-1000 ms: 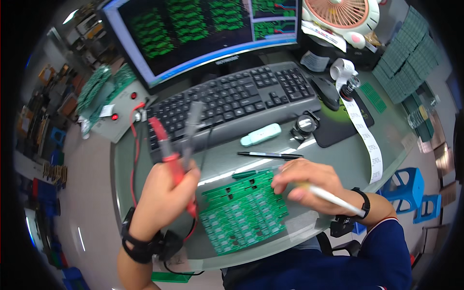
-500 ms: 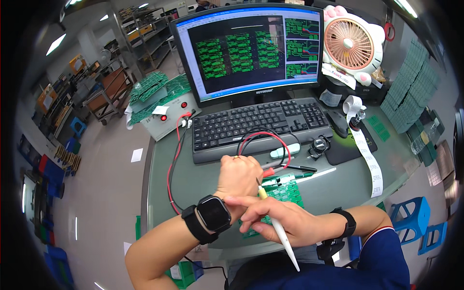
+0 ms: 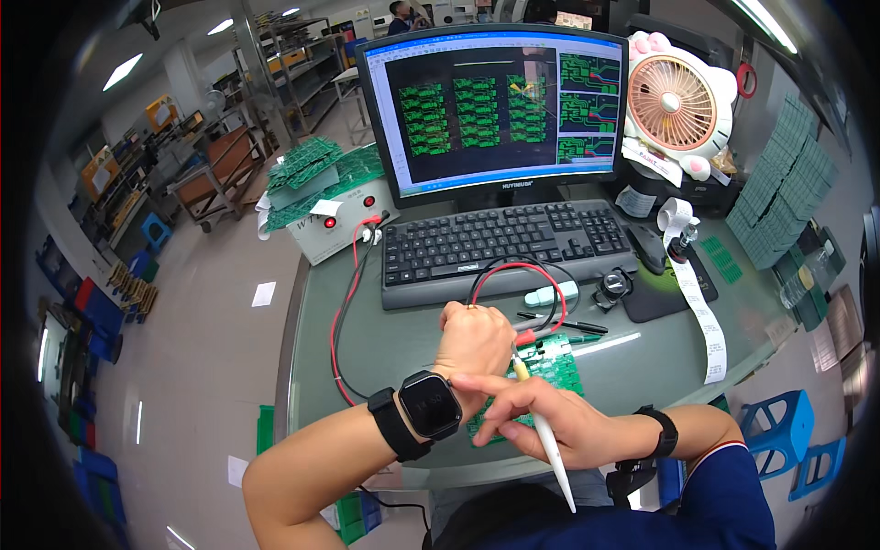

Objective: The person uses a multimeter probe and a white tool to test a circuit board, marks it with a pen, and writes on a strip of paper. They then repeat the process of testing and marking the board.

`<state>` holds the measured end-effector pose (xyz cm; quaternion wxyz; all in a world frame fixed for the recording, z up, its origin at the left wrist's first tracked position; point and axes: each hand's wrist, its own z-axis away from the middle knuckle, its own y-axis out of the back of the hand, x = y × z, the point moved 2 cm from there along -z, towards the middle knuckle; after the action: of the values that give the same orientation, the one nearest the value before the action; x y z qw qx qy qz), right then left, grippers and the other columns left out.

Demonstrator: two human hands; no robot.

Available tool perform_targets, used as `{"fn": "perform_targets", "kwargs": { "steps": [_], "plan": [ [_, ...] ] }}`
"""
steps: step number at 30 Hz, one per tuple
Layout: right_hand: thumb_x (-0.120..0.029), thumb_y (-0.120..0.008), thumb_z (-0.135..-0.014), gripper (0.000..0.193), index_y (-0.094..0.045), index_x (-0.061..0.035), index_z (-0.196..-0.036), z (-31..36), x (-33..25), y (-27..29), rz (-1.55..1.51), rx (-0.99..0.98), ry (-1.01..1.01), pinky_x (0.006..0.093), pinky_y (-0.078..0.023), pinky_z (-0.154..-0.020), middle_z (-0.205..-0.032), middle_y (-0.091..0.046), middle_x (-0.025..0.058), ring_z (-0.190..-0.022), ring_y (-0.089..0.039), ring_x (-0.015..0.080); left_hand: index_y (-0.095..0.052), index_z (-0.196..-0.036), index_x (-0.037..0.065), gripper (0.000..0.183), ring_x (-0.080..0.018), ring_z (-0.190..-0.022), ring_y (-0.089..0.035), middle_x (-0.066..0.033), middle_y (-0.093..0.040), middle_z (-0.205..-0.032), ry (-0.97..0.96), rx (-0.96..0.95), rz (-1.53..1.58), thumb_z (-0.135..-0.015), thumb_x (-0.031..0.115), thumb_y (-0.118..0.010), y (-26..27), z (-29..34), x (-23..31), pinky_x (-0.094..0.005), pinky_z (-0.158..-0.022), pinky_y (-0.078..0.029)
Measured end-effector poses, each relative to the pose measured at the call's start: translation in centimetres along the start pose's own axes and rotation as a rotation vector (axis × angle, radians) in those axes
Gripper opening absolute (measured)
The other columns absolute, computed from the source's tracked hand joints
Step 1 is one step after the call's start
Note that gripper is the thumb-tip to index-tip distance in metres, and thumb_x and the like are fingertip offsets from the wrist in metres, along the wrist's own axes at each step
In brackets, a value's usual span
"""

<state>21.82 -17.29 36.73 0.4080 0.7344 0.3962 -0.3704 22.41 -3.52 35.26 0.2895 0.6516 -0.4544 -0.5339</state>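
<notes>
My left hand (image 3: pixel 477 346) is curled closed, back up, above a green circuit board panel (image 3: pixel 555 365). Its palm side is hidden, so I cannot make out what it grips. A red probe (image 3: pixel 526 338) on a red cable lies beside its fingers. On my left wrist is a black smartwatch (image 3: pixel 430 404) with faint digits on its face. My right hand (image 3: pixel 547 420) holds a slim white pen-shaped tool (image 3: pixel 553 458) with a yellow collar and a dark pointed tip. Its outstretched index finger touches the watch's right edge.
A keyboard (image 3: pixel 504 240) and a monitor (image 3: pixel 486 110) showing green board layouts stand ahead. A grey tester box (image 3: pixel 344 218) carries stacked green boards. Right of the keyboard are a mouse (image 3: pixel 647 249), a paper strip (image 3: pixel 701 316) and a fan (image 3: pixel 674 105). Pens (image 3: pixel 573 324) lie nearby.
The whole view has shifted slightly right. Faint digits now show on the watch face, which was dark before. A yellow mark appears on the monitor. Both hands keep their pose.
</notes>
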Motion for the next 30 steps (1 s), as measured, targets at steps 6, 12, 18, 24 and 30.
{"fn": "perform_targets", "kwargs": {
  "steps": [6,12,18,24,30],
  "plan": [
    [0.011,-0.051,-0.085,0.026,-0.045,-0.0046,-0.105,0.06,0.12,-0.16,-0.03,-0.009,0.035,0.0339,-0.049,-0.087,-0.137,-0.044,0.0275,-0.108,-0.063,0.0248,-0.057,-0.067,0.009,0.01,-0.0159,-0.053,-0.06,-0.0036,-0.059,-0.058,0.0,-0.029,-0.007,-0.075,0.016,-0.058,-0.09,0.15,0.06,-0.0312,-0.053,-0.04],
    [0.012,-0.049,-0.085,0.027,-0.043,-0.0053,-0.105,0.05,0.31,-0.38,-0.036,-0.011,0.084,0.0334,-0.051,-0.085,-0.138,-0.04,0.0319,-0.101,-0.066,0.0247,-0.057,-0.068,0.009,0.009,-0.0157,-0.052,-0.06,-0.0033,-0.059,-0.058,-0.026,-0.035,0.002,-0.075,0.015,-0.058,0.11,0.19,-0.06,-0.0313,-0.053,-0.04],
    [0.013,-0.048,-0.085,0.031,-0.041,-0.0062,-0.108,0.16,0.38,-0.45,-0.058,-0.023,0.075,0.0341,-0.051,-0.086,-0.14,-0.036,0.0337,-0.1,-0.066,0.0249,-0.058,-0.068,0.009,0.009,-0.0156,-0.052,-0.06,-0.0031,-0.059,-0.058,-0.015,-0.037,-0.012,-0.074,0.015,-0.059,0.29,0.32,-0.11,-0.0315,-0.053,-0.04],
    [0.013,-0.048,-0.085,0.032,-0.04,-0.0067,-0.108,0.15,0.51,-0.46,-0.044,-0.036,0.099,0.0343,-0.05,-0.086,-0.14,-0.035,0.0341,-0.1,-0.066,0.0244,-0.058,-0.069,0.009,0.009,-0.015,-0.053,-0.06,-0.0029,-0.059,-0.059,-0.041,-0.053,-0.006,-0.075,0.016,-0.059,0.41,0.38,-0.09,-0.0312,-0.054,-0.04],
    [0.015,-0.045,-0.086,0.032,-0.039,-0.0068,-0.109,0.36,0.59,-0.48,-0.069,-0.038,0.082,0.0339,-0.051,-0.083,-0.143,-0.03,0.0329,-0.094,-0.067,0.0224,-0.059,-0.07,0.008,0.01,-0.0147,-0.054,-0.06,-0.0028,-0.06,-0.06,-0.018,-0.07,-0.023,-0.076,0.016,-0.059,0.4,0.24,0.18,-0.0308,-0.055,-0.04]
  ]
}}
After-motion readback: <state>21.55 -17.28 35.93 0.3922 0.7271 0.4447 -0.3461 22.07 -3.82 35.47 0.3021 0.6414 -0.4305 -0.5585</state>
